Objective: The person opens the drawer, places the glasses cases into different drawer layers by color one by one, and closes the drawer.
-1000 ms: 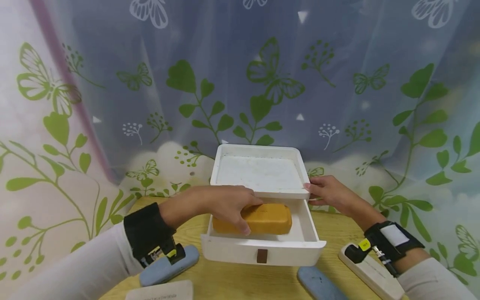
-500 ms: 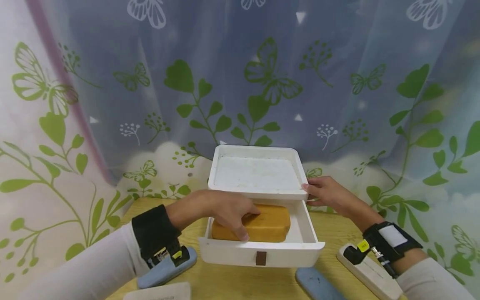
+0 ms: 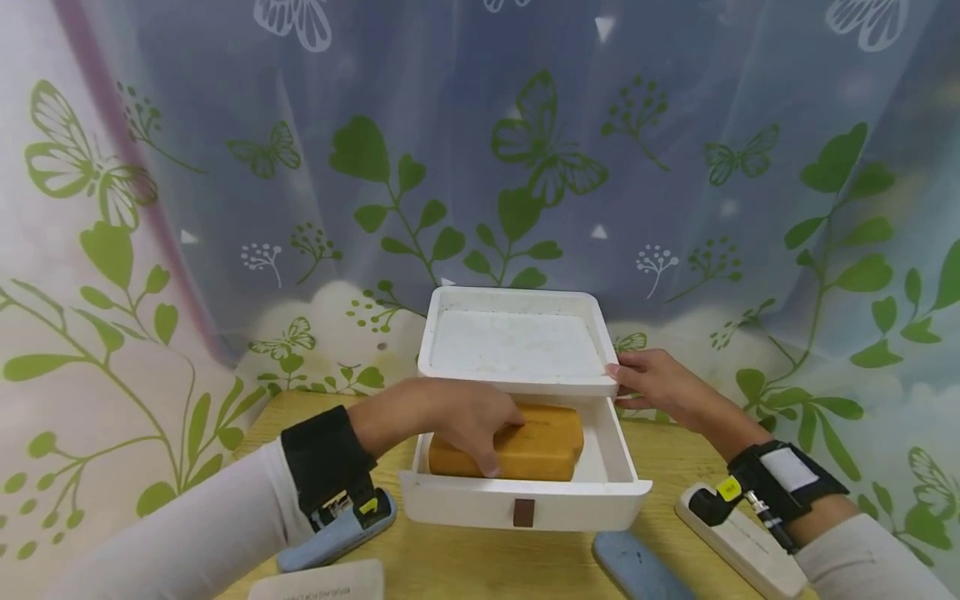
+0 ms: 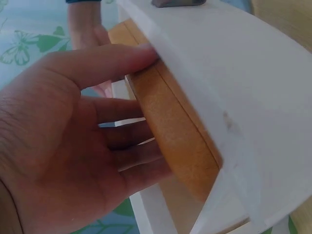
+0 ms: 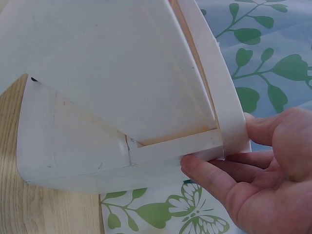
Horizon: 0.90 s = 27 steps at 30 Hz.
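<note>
My left hand [image 3: 468,421] grips a mustard-orange glasses case [image 3: 543,442] inside the pulled-out white drawer [image 3: 521,504]. In the left wrist view the thumb lies on the near side of the orange case [image 4: 170,122], close to the drawer front, and the fingers reach behind it; a seam runs along the case. The drawer front bears a small brown tab [image 3: 523,512]. My right hand [image 3: 660,383] pinches the right front corner of the white drawer box [image 3: 517,383], thumb on one face and fingers on the other, as the right wrist view shows.
On the wooden table [image 3: 480,558] lie a blue case [image 3: 337,533] and a white case [image 3: 318,582] at front left. Another blue case [image 3: 637,567] and a long white case [image 3: 746,542] lie at front right. A patterned curtain [image 3: 480,167] hangs behind.
The orange case has shifted slightly within the drawer, more of its top showing, and my left hand has moved a little to the right with it. My right hand keeps its place.
</note>
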### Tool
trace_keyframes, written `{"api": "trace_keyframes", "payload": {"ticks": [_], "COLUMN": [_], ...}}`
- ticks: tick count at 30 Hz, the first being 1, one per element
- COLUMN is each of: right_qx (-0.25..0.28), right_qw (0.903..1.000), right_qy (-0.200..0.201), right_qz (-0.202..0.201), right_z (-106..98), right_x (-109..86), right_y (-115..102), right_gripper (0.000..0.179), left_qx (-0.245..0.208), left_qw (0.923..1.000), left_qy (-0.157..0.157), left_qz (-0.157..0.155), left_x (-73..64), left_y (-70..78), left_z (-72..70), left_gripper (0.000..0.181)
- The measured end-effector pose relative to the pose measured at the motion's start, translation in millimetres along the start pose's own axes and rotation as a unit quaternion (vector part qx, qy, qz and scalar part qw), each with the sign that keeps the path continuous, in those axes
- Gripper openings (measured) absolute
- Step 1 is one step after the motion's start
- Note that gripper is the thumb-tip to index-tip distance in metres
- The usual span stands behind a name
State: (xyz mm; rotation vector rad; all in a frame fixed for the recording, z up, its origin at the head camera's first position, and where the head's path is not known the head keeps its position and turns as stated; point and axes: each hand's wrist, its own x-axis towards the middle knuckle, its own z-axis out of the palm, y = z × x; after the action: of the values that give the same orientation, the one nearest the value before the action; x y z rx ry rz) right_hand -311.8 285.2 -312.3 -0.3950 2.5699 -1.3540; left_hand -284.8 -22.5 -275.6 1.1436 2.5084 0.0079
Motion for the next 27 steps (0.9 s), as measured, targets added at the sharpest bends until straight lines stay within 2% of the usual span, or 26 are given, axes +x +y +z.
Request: {"api": "trace_keyframes", "payload": {"ticks": [2, 7, 9, 17, 27], "right_qx": [-0.001, -0.001, 0.001, 0.002, -0.001], "right_qw": [1.0, 1.0, 1.0, 1.0, 0.9999], "right_qy": [0.002, 0.004, 0.003, 0.003, 0.007], "right_qz": [-0.003, -0.003, 0.0, 0.008, 0.009], "right_z": [-0.3, -0.4, -0.1, 2.5, 2.1], "right_x": [-0.4, 0.2, 0.4, 1.0, 1.0], "right_y": [-0.6, -1.2, -0.8, 1.3, 1.2], "right_gripper": [0.057, 0.055, 0.055, 0.059, 0.059], "left_qx": [0.019, 0.055, 0.066, 0.108, 0.175], "left_qw": [0.9997, 0.9977, 0.9968, 0.9923, 0.9818], "left_qy": [0.013, 0.038, 0.044, 0.059, 0.073], "left_qz": [0.001, 0.009, 0.008, -0.004, -0.004], "left_x": [1.8, 5.7, 7.1, 13.1, 16.8], "left_y": [2.5, 7.7, 9.0, 13.4, 22.9], "left_z": [1.3, 5.1, 6.8, 10.5, 11.9], "left_gripper": [0.066, 0.037, 0.032, 0.04, 0.03]}}
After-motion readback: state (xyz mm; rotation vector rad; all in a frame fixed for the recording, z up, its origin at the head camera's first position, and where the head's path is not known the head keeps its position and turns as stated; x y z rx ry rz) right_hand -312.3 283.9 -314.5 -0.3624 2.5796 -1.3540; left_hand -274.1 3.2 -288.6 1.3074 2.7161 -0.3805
